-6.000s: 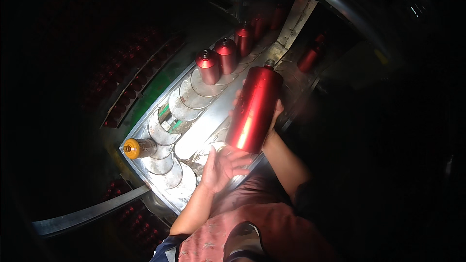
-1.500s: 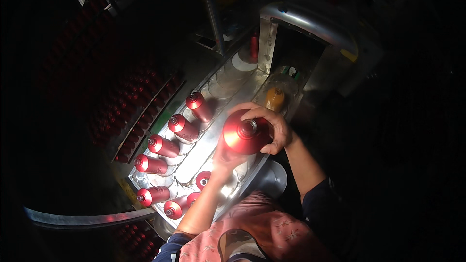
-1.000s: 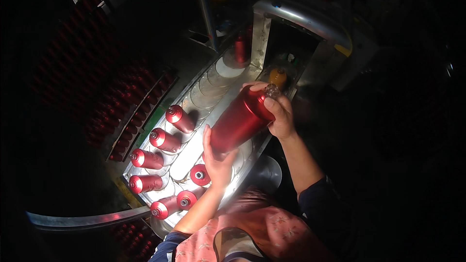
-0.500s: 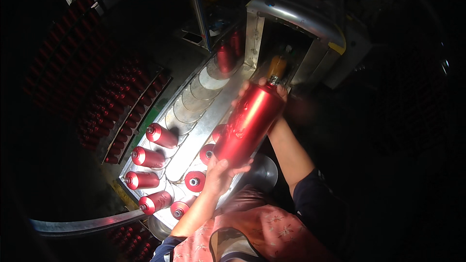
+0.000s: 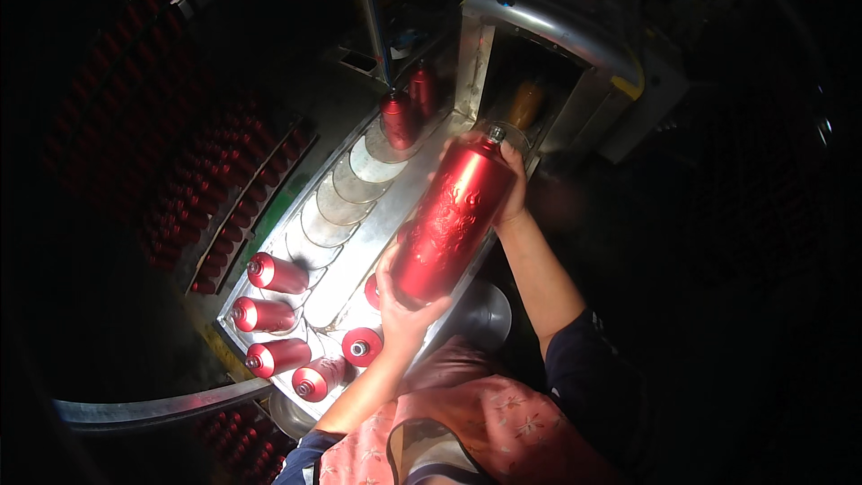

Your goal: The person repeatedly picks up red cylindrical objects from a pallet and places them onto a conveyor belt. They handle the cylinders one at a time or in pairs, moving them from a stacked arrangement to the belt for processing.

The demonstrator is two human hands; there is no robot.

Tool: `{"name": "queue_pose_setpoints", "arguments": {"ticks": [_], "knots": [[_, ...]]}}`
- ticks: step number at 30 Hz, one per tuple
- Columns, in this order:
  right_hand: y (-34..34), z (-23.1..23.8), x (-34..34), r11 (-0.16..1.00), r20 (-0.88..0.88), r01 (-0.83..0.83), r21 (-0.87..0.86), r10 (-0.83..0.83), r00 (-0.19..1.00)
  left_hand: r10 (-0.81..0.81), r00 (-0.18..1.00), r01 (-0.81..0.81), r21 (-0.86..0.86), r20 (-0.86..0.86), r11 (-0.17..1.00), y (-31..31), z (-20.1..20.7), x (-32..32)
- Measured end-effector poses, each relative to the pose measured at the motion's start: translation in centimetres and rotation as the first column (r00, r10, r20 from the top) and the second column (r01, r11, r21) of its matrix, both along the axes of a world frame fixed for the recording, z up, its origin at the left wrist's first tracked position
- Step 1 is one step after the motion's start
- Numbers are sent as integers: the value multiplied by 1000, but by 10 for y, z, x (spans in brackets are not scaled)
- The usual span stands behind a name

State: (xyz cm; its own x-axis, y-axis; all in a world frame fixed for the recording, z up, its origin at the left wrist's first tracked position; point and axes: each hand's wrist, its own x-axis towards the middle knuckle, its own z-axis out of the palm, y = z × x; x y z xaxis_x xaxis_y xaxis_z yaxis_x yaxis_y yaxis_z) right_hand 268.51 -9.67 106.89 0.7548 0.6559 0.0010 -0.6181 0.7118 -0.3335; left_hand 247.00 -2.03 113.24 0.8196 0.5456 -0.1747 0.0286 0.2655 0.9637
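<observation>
You hold the red bottle (image 5: 451, 220) tilted over the conveyor (image 5: 377, 216), left hand (image 5: 406, 310) cupped under its base, right hand (image 5: 510, 190) wrapped at its neck, both grips closed on it; next likely needs lowering it onto a bare disc below your grip

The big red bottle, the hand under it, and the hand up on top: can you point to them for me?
Big red bottle (image 5: 452, 220): head view, middle of its patterned body.
Left hand (image 5: 404, 310): head view, palm under the bottle's base.
Right hand (image 5: 514, 189): head view, fingers by the neck.
</observation>
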Motion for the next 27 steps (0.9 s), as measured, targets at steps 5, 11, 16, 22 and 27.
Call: {"name": "queue_pose_setpoints", "arguments": {"ticks": [5,11,16,22,27], "knots": [[3,8,-7,997,-28,75,-22,-76,997,-26,999,30,244,-21,969,6,8,-7],[-2,46,-20,992,-9,61,-106,-62,998,-25,998,-16,676,52,737,19,-8,-10],[-6,30,-2,978,-156,66,-200,-98,983,1,999,23,523,-46,852,16,5,8],[1,8,-1,968,-405,112,-222,-196,893,-9,998,-7,251,61,968,9,16,31],[4,-5,2,980,-386,113,-163,-168,907,-63,997,38,431,42,901,18,12,35]]}}
